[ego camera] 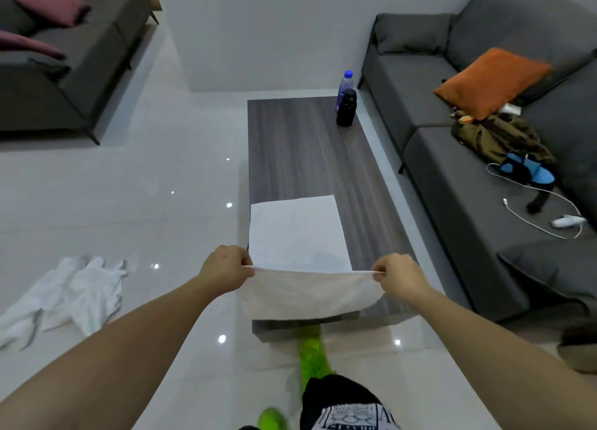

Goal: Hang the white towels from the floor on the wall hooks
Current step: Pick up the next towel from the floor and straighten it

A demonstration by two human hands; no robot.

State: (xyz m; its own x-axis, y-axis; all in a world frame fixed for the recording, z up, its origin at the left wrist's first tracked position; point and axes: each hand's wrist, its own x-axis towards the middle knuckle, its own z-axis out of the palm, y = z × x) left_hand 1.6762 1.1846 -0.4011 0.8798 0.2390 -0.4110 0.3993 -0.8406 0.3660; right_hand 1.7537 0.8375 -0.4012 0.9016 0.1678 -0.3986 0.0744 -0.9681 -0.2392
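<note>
Two crumpled towels on floor left of coffee table. Left hand and right hand each pinch a corner of white towel, far half flat on table's near end. Water bottle, contents unclear, half hidden behind dark bottle at far right corner.

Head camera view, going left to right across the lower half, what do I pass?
Crumpled white towels on the floor → left hand → held towel → right hand → white charging cable on the sofa.
</note>
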